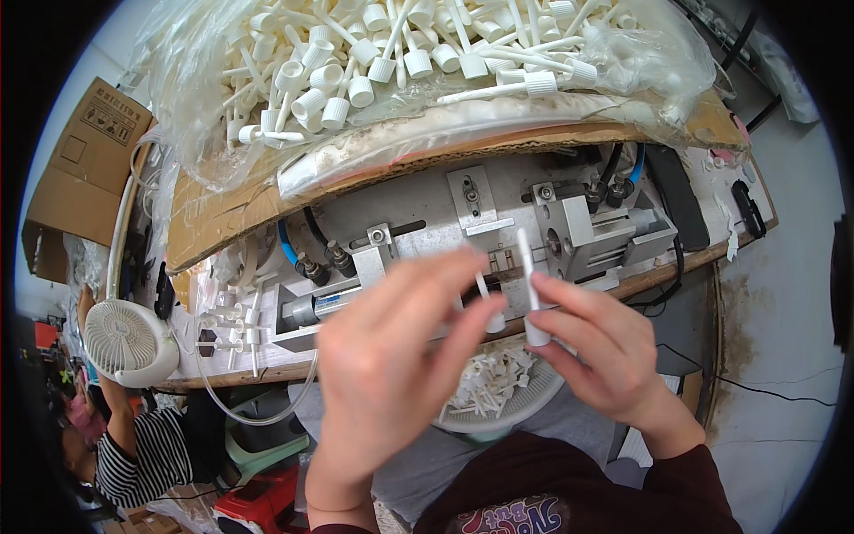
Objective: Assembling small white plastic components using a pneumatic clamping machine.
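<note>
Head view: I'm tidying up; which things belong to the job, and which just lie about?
Likely in use:
white stick in right hand
small white piece by left hand
metal fixture
piled capped sticks
basket of white parts

Apparently unrelated:
fan
cardboard box

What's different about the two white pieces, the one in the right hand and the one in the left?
The right-hand piece has a stem that looks thicker; the left-hand piece shows a thinner one. The right-hand piece shows most of its length, while the left-hand piece is partly hidden by the left hand. Both are white, wider at the end nearer the person.
</note>
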`<move>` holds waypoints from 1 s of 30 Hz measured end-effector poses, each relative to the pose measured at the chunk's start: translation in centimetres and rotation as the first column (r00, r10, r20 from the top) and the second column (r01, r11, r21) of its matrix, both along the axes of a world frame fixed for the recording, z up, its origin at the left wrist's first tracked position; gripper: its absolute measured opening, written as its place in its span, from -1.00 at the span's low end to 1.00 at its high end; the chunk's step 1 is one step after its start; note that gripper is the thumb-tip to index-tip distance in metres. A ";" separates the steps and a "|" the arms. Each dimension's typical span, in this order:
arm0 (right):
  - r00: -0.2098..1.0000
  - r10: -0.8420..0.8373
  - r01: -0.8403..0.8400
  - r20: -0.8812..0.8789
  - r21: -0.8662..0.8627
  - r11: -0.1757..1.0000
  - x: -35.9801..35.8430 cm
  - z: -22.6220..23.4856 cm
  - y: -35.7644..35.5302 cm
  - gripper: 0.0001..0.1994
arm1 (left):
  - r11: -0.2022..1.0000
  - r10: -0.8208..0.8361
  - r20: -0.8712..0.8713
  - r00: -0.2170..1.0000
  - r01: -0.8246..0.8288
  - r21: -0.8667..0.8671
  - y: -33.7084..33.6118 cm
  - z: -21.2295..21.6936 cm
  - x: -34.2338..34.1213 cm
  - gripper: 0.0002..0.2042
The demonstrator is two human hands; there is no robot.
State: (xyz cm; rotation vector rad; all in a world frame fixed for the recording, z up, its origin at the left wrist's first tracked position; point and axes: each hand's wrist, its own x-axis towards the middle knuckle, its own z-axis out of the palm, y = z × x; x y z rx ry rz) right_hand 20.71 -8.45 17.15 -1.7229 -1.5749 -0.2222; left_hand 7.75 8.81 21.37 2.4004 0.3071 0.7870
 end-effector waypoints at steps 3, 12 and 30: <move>0.992 0.004 0.002 0.129 -0.046 0.999 -0.7 -1.1 0.4 -0.74 | 0.996 0.021 0.215 0.976 -0.039 0.078 2.1 1.9 3.0 -0.78; 0.945 -0.015 0.068 0.328 -0.151 0.986 -1.9 -0.8 3.7 -0.83 | 0.956 0.006 0.147 0.989 -0.049 0.289 4.3 1.5 11.9 -0.65; 0.980 -0.042 0.073 0.192 -0.160 0.984 -2.6 -1.6 2.9 -0.92 | 0.994 -0.021 0.236 0.971 0.045 -0.098 -3.9 4.6 -1.2 -0.71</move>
